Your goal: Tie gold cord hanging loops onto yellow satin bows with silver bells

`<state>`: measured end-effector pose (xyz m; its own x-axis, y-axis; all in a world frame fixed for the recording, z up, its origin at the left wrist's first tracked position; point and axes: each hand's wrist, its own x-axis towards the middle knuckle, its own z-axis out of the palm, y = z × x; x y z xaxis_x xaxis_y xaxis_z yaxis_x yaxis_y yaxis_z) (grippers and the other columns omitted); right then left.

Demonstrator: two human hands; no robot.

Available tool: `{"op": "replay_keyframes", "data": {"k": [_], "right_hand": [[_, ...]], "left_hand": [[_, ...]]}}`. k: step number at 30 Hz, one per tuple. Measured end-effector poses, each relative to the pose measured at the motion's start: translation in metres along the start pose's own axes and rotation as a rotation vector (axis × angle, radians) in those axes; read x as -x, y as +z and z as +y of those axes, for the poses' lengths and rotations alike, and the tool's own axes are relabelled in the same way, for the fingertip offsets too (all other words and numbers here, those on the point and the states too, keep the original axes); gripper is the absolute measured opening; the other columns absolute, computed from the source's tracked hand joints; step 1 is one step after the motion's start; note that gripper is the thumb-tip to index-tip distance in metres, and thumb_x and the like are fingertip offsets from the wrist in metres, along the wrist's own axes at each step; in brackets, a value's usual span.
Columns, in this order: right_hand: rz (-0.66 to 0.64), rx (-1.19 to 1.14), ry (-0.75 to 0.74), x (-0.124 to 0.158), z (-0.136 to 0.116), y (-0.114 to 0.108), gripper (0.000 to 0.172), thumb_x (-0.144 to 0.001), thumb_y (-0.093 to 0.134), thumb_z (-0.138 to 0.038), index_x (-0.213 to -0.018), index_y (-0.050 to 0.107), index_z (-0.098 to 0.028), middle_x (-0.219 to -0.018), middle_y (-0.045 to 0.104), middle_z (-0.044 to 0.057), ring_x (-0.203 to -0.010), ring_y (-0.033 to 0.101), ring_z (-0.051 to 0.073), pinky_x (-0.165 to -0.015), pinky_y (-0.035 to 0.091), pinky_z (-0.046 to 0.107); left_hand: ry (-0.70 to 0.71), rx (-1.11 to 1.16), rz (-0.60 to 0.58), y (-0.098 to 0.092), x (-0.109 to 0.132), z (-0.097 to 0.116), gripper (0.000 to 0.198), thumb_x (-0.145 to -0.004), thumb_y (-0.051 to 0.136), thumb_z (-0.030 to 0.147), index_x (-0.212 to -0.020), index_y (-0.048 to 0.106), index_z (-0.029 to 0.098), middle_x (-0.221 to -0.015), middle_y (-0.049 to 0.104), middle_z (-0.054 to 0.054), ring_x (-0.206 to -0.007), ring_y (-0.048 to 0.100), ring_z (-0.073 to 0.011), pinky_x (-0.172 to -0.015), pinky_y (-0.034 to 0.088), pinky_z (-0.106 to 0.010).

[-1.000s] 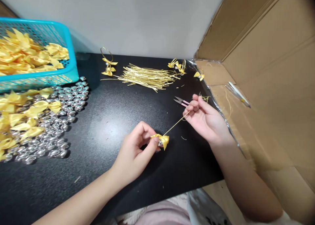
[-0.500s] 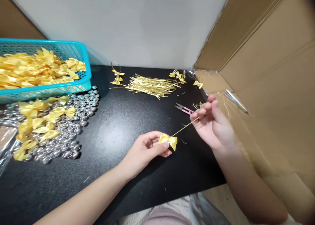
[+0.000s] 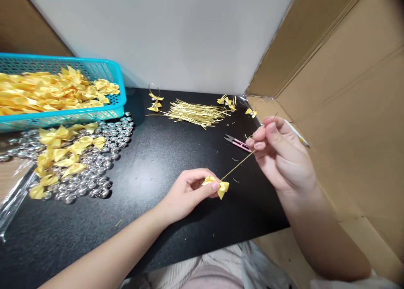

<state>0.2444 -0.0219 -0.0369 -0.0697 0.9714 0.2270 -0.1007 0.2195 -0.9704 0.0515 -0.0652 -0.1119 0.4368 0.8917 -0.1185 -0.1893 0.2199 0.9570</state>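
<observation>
Between the thumb and fingers of my left hand (image 3: 192,194) is a yellow satin bow (image 3: 223,188), its middle covered by the thumb. A thin gold cord (image 3: 237,166) runs from the bow up to my right hand (image 3: 280,154). The right fingers are pinched on this cord, and a fine end sticks out above them. Just left of the right hand lie pink-handled thread snips (image 3: 237,143), their blades pointing left. A bundle of cut gold cords (image 3: 197,113) rests farther back on the black table (image 3: 158,154).
A turquoise basket (image 3: 123,97) full of yellow bows stands at the back left. In front of it, silver beads (image 3: 94,181) and loose bows (image 3: 74,167) are spread. Finished-looking bows with cord loops (image 3: 155,103) lie near the wall. Cardboard (image 3: 347,112) walls the right side.
My right hand has closed from loosely raised fingers into a pinch on the cord, turning slightly. The left thumb now covers the bow's centre. The view has shifted a little.
</observation>
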Motion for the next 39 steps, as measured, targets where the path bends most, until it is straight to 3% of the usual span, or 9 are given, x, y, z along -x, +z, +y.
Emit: {"op": "replay_keyframes", "data": {"k": [9, 16, 20, 24, 27, 30, 33, 39], "right_hand": [[0.006, -0.035, -0.015, -0.001, -0.001, 0.008, 0.018, -0.078, 0.074, -0.048, -0.084, 0.067, -0.033, -0.073, 0.072, -0.009, -0.057, 0.064, 0.007, -0.063, 0.057, 0.022], [-0.005, 0.000, -0.053, -0.007, 0.004, 0.010, 0.012, -0.085, 0.067, -0.046, -0.086, 0.065, -0.034, -0.075, 0.071, -0.009, -0.063, 0.066, 0.008, -0.066, 0.057, 0.024], [-0.063, -0.087, -0.042, -0.012, 0.007, 0.013, 0.013, -0.084, 0.069, -0.042, -0.087, 0.063, -0.031, -0.072, 0.067, -0.008, -0.053, 0.059, 0.007, -0.059, 0.054, 0.022], [-0.129, -0.189, 0.096, -0.013, 0.003, 0.014, 0.009, -0.085, 0.069, -0.031, -0.084, 0.061, -0.025, -0.061, 0.051, -0.008, -0.046, 0.041, 0.004, -0.057, 0.048, 0.018], [-0.144, -0.225, 0.216, -0.012, -0.003, 0.014, 0.005, -0.087, 0.062, -0.020, -0.082, 0.063, -0.021, -0.060, 0.043, -0.006, -0.052, 0.038, 0.006, -0.056, 0.043, 0.017], [-0.136, -0.249, 0.255, -0.010, -0.009, 0.014, 0.012, -0.083, 0.057, -0.012, -0.079, 0.065, -0.020, -0.060, 0.043, -0.004, -0.056, 0.039, 0.008, -0.055, 0.041, 0.018], [-0.122, -0.260, 0.258, -0.007, -0.014, 0.015, 0.017, -0.082, 0.056, -0.009, -0.077, 0.066, -0.021, -0.061, 0.045, -0.003, -0.057, 0.040, 0.009, -0.056, 0.042, 0.018], [-0.144, -0.304, 0.263, 0.001, -0.020, 0.022, 0.017, -0.084, 0.059, -0.009, -0.077, 0.068, -0.021, -0.063, 0.052, -0.002, -0.059, 0.045, 0.008, -0.057, 0.042, 0.015]], "left_hand": [[0.062, -0.025, -0.053, 0.000, 0.000, -0.003, 0.027, -0.080, 0.072, 0.039, -0.071, 0.069, 0.014, -0.071, 0.066, -0.004, -0.066, 0.059, -0.0135, -0.064, 0.051, -0.025], [-0.008, 0.038, -0.038, 0.000, 0.001, -0.004, 0.026, -0.078, 0.074, 0.040, -0.074, 0.071, 0.015, -0.068, 0.067, -0.002, -0.061, 0.060, -0.0118, -0.066, 0.052, -0.025], [-0.025, 0.068, -0.004, 0.001, 0.001, -0.005, 0.024, -0.078, 0.074, 0.038, -0.082, 0.072, 0.015, -0.070, 0.068, -0.001, -0.060, 0.059, -0.0101, -0.063, 0.052, -0.023], [-0.008, 0.092, 0.041, 0.001, -0.001, -0.007, 0.024, -0.078, 0.075, 0.036, -0.093, 0.072, 0.016, -0.073, 0.069, 0.000, -0.060, 0.060, -0.0097, -0.062, 0.053, -0.022], [0.016, 0.087, 0.052, 0.000, -0.003, -0.007, 0.021, -0.078, 0.075, 0.035, -0.084, 0.072, 0.015, -0.067, 0.068, 0.001, -0.058, 0.059, -0.0092, -0.060, 0.053, -0.021], [0.033, 0.071, 0.071, -0.001, -0.003, -0.009, 0.017, -0.079, 0.075, 0.032, -0.080, 0.071, 0.015, -0.065, 0.070, 0.001, -0.057, 0.060, -0.0085, -0.060, 0.052, -0.020], [0.081, 0.017, 0.108, -0.003, -0.003, -0.011, 0.012, -0.079, 0.074, 0.027, -0.080, 0.072, 0.015, -0.074, 0.074, -0.002, -0.063, 0.064, -0.0094, -0.064, 0.053, -0.020], [0.311, -0.230, 0.167, -0.007, -0.003, -0.010, 0.007, -0.082, 0.068, 0.019, -0.079, 0.072, 0.014, -0.090, 0.076, -0.009, -0.080, 0.071, -0.0161, -0.071, 0.056, -0.025]]}}
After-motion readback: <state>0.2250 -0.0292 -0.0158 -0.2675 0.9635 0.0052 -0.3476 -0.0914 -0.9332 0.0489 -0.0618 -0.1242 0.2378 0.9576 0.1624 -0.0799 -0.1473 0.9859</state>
